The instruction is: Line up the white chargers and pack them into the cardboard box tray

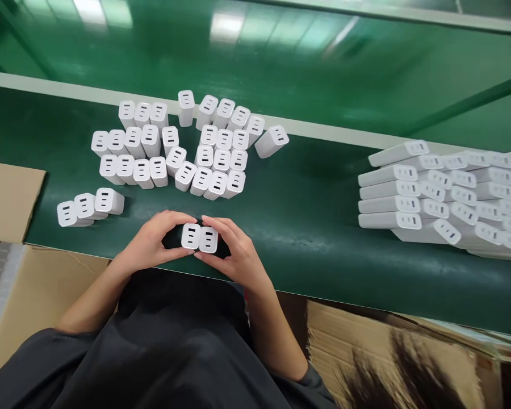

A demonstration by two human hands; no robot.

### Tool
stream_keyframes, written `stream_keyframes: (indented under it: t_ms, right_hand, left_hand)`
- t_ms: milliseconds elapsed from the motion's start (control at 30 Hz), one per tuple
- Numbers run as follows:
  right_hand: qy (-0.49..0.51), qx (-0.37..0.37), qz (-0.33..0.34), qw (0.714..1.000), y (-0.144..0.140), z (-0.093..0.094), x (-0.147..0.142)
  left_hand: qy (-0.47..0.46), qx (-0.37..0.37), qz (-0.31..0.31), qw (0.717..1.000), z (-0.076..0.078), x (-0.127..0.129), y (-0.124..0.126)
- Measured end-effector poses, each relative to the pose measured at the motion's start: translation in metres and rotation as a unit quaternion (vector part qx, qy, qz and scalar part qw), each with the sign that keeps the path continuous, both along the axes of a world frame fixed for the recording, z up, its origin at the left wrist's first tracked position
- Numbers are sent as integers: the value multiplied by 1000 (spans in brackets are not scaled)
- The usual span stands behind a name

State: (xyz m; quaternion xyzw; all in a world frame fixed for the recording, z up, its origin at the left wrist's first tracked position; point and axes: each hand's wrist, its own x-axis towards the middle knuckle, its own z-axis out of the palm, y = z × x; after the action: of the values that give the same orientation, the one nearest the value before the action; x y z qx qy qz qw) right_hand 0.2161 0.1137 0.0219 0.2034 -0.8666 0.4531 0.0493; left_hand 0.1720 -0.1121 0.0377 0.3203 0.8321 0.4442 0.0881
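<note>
Two white USB chargers stand side by side near the table's front edge, their port faces turned up. My left hand (159, 238) pinches the left charger (191, 236) between thumb and fingers. Around the right charger (208, 240), which touches its neighbour, my right hand (234, 250) is closed in the same way. Three more chargers (85, 206) stand in a short slanted row left of my left hand. Beyond my hands, several upright chargers (222, 160) form loose rows, with a lone tilted one (272, 141) at their right end.
On the right, many white chargers (389, 188) lie stacked on their sides. The green table (306, 227) is bounded at the back by a pale strip (332, 134) and a glossy green panel (174, 57). Cardboard (8, 199) lies at the left edge, with more cardboard (366, 346) below the table.
</note>
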Motion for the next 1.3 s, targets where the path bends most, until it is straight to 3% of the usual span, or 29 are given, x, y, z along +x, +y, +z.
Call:
stream_keyframes:
  t_ms: [300, 533, 1067, 1300]
  right_hand:
    - [8, -4, 1, 1000, 1, 2, 1]
    - [77, 33, -44, 996, 3, 4, 5]
    - [137, -23, 6, 990, 2, 2, 5]
    - [146, 80, 50, 985, -5, -2, 4]
  left_hand:
    - [-1, -13, -9, 1000, 1, -1, 0]
    - [-15, -15, -13, 1000, 2, -2, -2]
    - [-11, -13, -14, 1000, 2, -1, 0]
    - [14, 2, -9, 1000, -2, 1, 2]
